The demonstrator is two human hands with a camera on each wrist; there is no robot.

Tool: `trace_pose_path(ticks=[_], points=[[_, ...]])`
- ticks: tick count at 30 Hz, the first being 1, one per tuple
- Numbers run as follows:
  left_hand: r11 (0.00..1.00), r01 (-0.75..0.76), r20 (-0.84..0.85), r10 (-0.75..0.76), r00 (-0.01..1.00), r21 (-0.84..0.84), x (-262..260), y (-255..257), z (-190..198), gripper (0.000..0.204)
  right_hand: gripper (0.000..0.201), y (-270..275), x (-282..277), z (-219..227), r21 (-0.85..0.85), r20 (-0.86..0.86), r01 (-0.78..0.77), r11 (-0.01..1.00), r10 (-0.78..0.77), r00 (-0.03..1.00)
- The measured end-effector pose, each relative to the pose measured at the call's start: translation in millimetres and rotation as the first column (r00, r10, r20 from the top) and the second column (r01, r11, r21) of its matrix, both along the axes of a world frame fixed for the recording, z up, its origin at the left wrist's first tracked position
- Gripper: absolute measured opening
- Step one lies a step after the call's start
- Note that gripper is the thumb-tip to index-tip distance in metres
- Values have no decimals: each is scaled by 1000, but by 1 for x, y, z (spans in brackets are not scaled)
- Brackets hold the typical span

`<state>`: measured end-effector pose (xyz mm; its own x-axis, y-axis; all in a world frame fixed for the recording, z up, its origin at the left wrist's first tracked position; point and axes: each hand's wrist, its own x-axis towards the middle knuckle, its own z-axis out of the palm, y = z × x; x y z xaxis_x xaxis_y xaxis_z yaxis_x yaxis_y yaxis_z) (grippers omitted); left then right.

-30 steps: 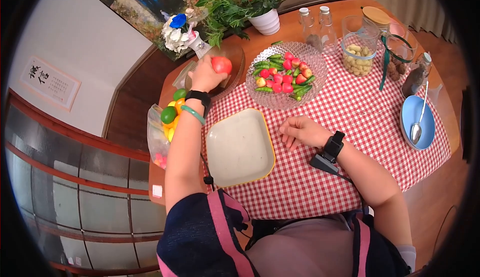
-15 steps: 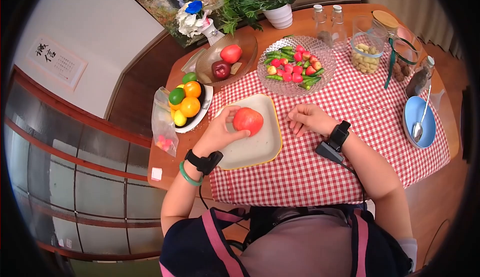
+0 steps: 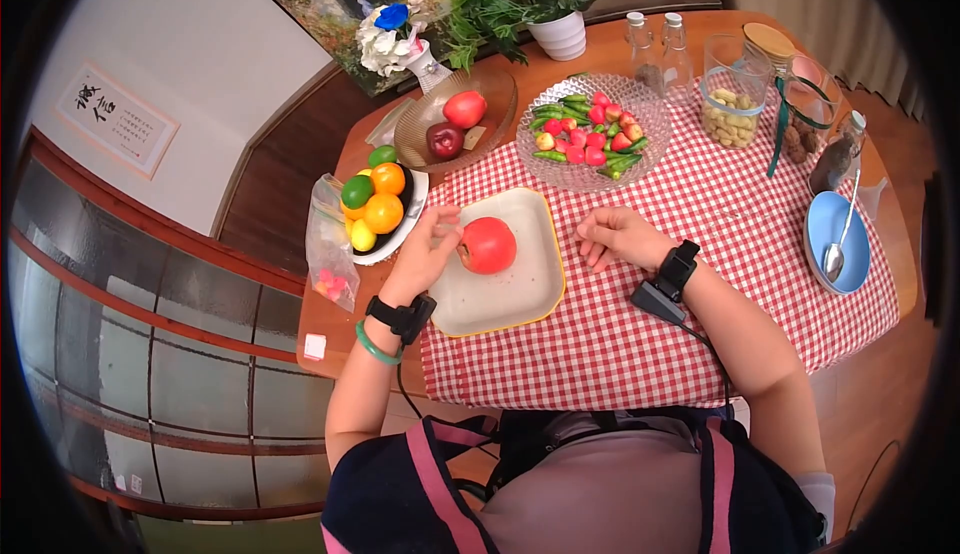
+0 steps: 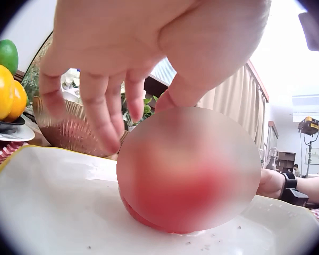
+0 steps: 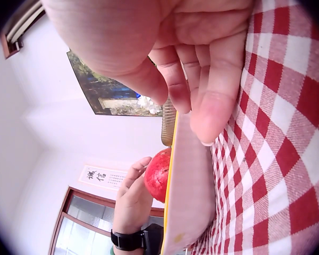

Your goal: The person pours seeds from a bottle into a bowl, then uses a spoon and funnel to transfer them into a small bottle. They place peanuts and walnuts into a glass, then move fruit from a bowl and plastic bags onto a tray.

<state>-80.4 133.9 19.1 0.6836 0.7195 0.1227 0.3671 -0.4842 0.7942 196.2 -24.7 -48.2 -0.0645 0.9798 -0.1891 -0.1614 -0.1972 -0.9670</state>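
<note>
A red pomegranate (image 3: 488,245) lies in the white square dish (image 3: 455,312) with a yellow rim. My left hand (image 3: 428,247) hovers at the dish's left side, fingers spread and slightly bent, right beside the fruit and not gripping it. In the left wrist view the fingers hang over the dish, and the pomegranate (image 4: 149,215) is mostly blurred. My right hand (image 3: 625,238) rests on the checked cloth (image 3: 640,344) to the right of the dish, its fingers loosely curled around nothing.
Behind the dish, a glass bowl (image 3: 410,134) holds two red fruits, and a ribbed glass bowl (image 3: 640,172) holds peppers and small red fruits. Left stands a plate (image 3: 418,204) of citrus beside a plastic bag (image 3: 325,224). Jars, bottles and a blue bowl (image 3: 852,272) stand right.
My left hand has brought the pomegranate from the glass bowl into the square dish, then let go and drawn slightly left. My right hand has stayed in much the same place.
</note>
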Motion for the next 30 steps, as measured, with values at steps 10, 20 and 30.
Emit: trace_pose_path(ticks=[10, 20, 30], points=[[853, 257, -403, -60, 913, 454, 16, -35, 24, 63, 24, 1, 1, -2, 13, -4, -16, 1000, 16, 1000], [994, 106, -577, -64, 814, 40, 7, -13, 40, 71, 23, 0, 0, 0, 7, 17, -2, 1000, 2, 1000], [982, 78, -388, -141, 911, -174, -5, 15, 25, 49, 22, 0, 0, 1, 9, 10, -6, 1000, 6, 1000]])
